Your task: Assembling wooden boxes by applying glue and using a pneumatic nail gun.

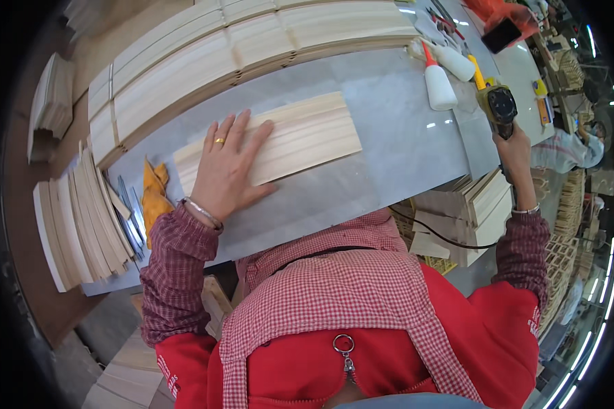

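Note:
A thin pale wooden board [314,133] lies flat on the grey worktop in front of me. My left hand [228,163] rests on its left part, palm down with the fingers spread. Off to the right, my right hand [514,146] is wrapped round the handle of a black-and-yellow pistol-grip tool [499,105], held at the table's right side. Its exact kind does not show. Left of that tool stands a white squeeze bottle [439,88] with a red nozzle, and a second white bottle [455,63] lies behind it.
Long stacks of wooden boards [266,37] line the far edge. More wood strips [82,218] and an orange cloth [155,191] sit at the left. Boards [481,208] are stacked below the right edge, near a dark cable [443,238]. A phone [501,35] is at the far right.

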A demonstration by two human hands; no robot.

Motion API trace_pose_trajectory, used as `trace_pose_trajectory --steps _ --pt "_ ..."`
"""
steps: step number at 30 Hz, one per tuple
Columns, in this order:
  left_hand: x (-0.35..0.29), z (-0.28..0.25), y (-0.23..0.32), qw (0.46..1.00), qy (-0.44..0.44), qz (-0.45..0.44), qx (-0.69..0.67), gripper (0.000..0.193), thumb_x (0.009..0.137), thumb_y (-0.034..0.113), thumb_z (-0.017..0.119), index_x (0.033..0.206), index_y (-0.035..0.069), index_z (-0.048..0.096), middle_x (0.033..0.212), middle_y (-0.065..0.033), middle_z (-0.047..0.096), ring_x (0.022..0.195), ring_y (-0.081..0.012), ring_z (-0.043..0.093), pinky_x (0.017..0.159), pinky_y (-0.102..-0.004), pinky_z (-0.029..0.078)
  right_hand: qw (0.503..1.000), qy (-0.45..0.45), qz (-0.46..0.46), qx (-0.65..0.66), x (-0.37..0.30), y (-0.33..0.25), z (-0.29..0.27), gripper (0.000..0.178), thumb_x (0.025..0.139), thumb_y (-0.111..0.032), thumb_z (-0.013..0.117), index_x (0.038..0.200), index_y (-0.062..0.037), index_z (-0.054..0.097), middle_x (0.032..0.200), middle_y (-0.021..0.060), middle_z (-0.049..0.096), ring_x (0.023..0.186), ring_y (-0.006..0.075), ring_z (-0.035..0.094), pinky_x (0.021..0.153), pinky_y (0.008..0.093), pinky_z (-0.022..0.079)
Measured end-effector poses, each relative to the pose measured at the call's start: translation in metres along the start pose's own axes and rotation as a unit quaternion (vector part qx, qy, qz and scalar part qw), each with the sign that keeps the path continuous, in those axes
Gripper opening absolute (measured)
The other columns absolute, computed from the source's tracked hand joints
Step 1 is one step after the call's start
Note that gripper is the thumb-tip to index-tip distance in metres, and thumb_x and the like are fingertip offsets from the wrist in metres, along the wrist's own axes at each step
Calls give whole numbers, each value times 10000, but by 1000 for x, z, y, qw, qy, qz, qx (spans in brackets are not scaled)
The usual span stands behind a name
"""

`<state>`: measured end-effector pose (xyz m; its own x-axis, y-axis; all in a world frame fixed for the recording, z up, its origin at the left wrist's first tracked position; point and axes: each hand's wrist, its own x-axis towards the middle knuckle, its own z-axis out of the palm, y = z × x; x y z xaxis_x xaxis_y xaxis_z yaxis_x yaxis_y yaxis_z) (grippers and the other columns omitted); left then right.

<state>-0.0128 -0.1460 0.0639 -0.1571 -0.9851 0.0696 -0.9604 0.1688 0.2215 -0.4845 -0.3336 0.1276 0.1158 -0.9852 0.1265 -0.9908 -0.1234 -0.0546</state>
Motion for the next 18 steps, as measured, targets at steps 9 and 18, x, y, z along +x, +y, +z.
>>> trace_pose_trajectory --steps 9,18 --pt "-27 -17 17 993 108 25 33 797 591 373 783 1303 172 486 1398 -176 354 1281 -385 332 1067 -504 281 982 -40 99 -158 32 56 61 555 812 -218 586 1323 -88 412 946 180 650 805 362 632 684 437 495" --pt "-54 -29 24 936 346 -30 55 828 566 331 822 1295 157 469 1381 -192 368 1258 -392 369 1047 -516 308 997 -14 77 17 33 65 89 666 848 -304 594 1400 -89 290 1100 207 603 953 370 609 775 435 484"
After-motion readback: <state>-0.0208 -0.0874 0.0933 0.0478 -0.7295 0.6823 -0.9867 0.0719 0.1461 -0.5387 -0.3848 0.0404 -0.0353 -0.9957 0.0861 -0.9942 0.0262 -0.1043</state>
